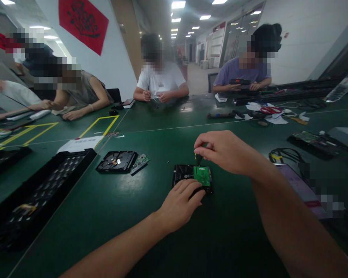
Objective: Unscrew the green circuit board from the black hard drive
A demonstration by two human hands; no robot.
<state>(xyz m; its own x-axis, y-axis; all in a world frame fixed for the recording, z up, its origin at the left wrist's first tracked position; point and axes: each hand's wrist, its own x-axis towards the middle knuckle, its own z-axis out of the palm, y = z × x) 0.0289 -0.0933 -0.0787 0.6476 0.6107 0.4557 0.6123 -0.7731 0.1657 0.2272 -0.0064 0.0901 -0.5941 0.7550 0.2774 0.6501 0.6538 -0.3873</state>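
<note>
A black hard drive (pixel 184 170) with a green circuit board (pixel 202 175) lies flat on the green table (pixel 139 204). My left hand (pixel 182 200) rests on the near edge of the drive, its fingers bent over the drive and part of the board. Above the board's far edge, my right hand (pixel 217 148) pinches a small dark screwdriver (pixel 198 158) with some yellow on it. The tool points down at the board; its tip is too small to make out clearly.
Left of the drive are another drive (pixel 116 161), a loose circuit board (pixel 140 163) and a long black tray (pixel 46 189). A phone (pixel 298 187) and cables (pixel 285 154) lie right. Several people sit across the table.
</note>
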